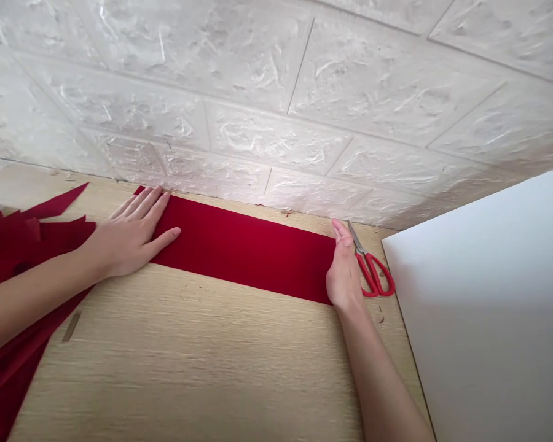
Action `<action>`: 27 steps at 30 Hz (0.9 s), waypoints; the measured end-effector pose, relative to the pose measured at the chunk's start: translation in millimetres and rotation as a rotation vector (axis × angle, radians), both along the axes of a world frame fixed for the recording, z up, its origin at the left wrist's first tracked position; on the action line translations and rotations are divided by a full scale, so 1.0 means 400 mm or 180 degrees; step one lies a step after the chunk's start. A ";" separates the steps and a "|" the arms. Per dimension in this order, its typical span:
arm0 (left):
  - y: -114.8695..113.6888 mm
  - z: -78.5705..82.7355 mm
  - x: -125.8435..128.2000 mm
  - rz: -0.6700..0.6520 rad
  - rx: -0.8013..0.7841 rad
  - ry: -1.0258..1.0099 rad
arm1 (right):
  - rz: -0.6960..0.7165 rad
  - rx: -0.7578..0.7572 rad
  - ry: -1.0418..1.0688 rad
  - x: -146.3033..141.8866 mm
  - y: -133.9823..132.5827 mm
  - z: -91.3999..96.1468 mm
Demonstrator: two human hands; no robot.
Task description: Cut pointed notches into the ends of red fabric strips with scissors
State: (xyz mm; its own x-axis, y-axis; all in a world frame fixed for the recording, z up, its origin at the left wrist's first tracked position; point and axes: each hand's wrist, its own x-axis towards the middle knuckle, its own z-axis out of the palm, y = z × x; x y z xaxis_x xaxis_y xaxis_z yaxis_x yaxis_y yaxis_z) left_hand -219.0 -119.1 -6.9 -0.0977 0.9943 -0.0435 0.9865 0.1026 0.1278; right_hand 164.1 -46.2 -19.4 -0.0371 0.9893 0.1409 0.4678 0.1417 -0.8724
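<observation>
A red strip [249, 248] (smooth, oblong) lies flat, slanting slightly.

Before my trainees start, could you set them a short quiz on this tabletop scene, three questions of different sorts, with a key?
1. What colour are the handles of the scissors?
2. Fill in the missing word: the heap of red pieces lies toward the ____ edge of the picture.
3. True or false: the left hand holds the scissors.

Key
1. Red.
2. Left.
3. False. The left hand lies palm down on one end of the red strip; the scissors lie beside the right hand, at the other end.
</observation>
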 end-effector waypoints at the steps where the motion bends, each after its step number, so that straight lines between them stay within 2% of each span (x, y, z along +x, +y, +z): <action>1: 0.000 -0.001 0.000 0.0038 0.0014 -0.0004 | -0.0004 -0.0022 0.0003 0.000 0.000 0.001; 9: -0.005 -0.006 -0.022 0.0417 0.0135 -0.0011 | -0.0018 -0.0064 0.0032 0.001 -0.002 0.004; 27: -0.005 0.007 -0.012 0.0407 0.0101 -0.0005 | 0.0022 0.0017 0.0169 0.012 0.000 -0.016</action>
